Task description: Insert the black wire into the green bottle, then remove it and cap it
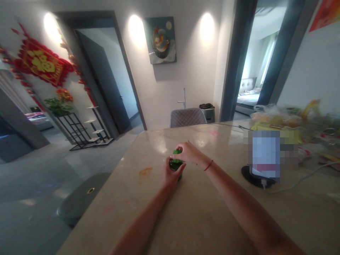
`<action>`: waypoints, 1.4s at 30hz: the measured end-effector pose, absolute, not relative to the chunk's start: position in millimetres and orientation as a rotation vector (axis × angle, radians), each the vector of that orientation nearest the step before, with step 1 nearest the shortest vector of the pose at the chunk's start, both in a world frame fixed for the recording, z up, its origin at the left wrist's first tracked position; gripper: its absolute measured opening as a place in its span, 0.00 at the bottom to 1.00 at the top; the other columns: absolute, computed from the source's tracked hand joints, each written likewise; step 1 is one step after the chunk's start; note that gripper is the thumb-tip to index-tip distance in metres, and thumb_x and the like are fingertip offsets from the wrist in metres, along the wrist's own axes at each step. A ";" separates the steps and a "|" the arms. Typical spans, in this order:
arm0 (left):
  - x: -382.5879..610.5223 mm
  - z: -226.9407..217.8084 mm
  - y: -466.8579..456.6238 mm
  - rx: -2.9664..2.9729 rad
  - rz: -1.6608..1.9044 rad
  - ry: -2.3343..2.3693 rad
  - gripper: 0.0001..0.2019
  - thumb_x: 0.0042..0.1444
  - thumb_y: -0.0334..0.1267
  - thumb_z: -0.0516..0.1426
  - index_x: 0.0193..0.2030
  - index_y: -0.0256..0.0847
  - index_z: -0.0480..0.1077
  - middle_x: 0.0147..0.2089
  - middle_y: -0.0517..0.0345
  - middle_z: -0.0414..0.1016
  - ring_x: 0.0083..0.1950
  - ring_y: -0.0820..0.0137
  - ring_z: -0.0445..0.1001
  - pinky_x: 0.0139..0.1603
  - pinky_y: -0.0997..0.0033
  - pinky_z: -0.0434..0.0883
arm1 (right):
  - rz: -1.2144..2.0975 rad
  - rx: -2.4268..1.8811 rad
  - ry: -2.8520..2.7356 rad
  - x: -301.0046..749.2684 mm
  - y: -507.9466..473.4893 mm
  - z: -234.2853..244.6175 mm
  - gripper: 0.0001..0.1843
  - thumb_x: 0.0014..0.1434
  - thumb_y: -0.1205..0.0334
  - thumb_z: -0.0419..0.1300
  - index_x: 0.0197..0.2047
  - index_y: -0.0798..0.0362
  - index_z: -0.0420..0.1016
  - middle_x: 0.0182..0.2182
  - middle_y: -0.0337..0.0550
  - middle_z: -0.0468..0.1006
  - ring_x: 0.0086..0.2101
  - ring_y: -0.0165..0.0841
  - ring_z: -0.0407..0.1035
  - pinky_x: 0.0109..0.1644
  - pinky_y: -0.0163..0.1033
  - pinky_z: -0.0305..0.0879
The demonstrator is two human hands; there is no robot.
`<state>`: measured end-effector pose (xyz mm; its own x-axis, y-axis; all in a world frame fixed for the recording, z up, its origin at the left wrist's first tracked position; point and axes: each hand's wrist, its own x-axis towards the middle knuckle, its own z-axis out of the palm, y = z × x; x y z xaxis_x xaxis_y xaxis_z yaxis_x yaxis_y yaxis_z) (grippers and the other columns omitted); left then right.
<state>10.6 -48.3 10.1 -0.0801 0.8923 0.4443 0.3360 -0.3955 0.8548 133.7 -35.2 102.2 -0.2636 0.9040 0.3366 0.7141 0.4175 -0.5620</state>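
A small dark jar or bottle with a green top [175,163] stands on the beige marble table [202,219], near its middle. My left hand [171,174] is wrapped round the body of the jar from the near side. My right hand [187,152] is closed over its green top from above, a red string round the wrist. The lower part of the jar is hidden by my left hand.
An orange smear [145,172] marks the table left of the jar. A blurred-out device on a round black stand [256,177] with a white cable sits to the right, packets and bags [287,118] behind it. A grey chair [188,117] stands at the far end, a stool [79,203] at the left.
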 end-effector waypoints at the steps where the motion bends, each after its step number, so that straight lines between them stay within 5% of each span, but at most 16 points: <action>1: 10.2 10.4 -47.7 1.704 1.487 1.309 0.23 0.40 0.47 0.61 0.42 0.39 0.64 0.37 0.56 0.72 0.39 0.69 0.70 0.41 0.70 0.67 | 0.420 -1.364 -2.057 134.6 -34.6 102.1 0.22 0.45 0.46 0.61 0.34 0.58 0.75 0.29 0.47 0.77 0.30 0.32 0.70 0.32 0.32 0.59; 13: 12.7 3.3 -44.6 1.846 1.342 1.395 0.27 0.34 0.49 0.64 0.40 0.38 0.65 0.33 0.57 0.72 0.35 0.68 0.69 0.38 0.69 0.66 | 0.434 -1.476 -2.317 154.1 -36.5 108.9 0.25 0.47 0.39 0.56 0.28 0.56 0.73 0.24 0.46 0.75 0.25 0.32 0.67 0.25 0.32 0.53; 28: 10.3 -1.3 -42.2 1.869 1.226 1.339 0.27 0.34 0.47 0.64 0.42 0.38 0.64 0.37 0.55 0.72 0.38 0.67 0.69 0.40 0.66 0.66 | 0.439 -1.221 -2.367 155.4 -45.1 109.5 0.18 0.52 0.61 0.55 0.47 0.53 0.72 0.41 0.45 0.76 0.36 0.33 0.70 0.40 0.32 0.61; 37: 11.8 0.2 -45.5 1.854 1.232 1.406 0.28 0.33 0.46 0.64 0.42 0.38 0.63 0.36 0.55 0.71 0.37 0.67 0.69 0.38 0.67 0.66 | 0.297 -1.299 -2.294 147.2 -42.9 106.3 0.15 0.50 0.53 0.58 0.38 0.53 0.74 0.36 0.46 0.73 0.36 0.34 0.68 0.41 0.35 0.60; 42: 11.8 3.3 -49.2 1.905 1.203 1.397 0.25 0.35 0.46 0.63 0.40 0.38 0.63 0.35 0.57 0.70 0.36 0.69 0.68 0.37 0.69 0.65 | 0.376 -1.123 -2.368 149.9 -46.5 107.6 0.20 0.47 0.68 0.57 0.46 0.54 0.71 0.42 0.47 0.72 0.40 0.33 0.67 0.45 0.35 0.60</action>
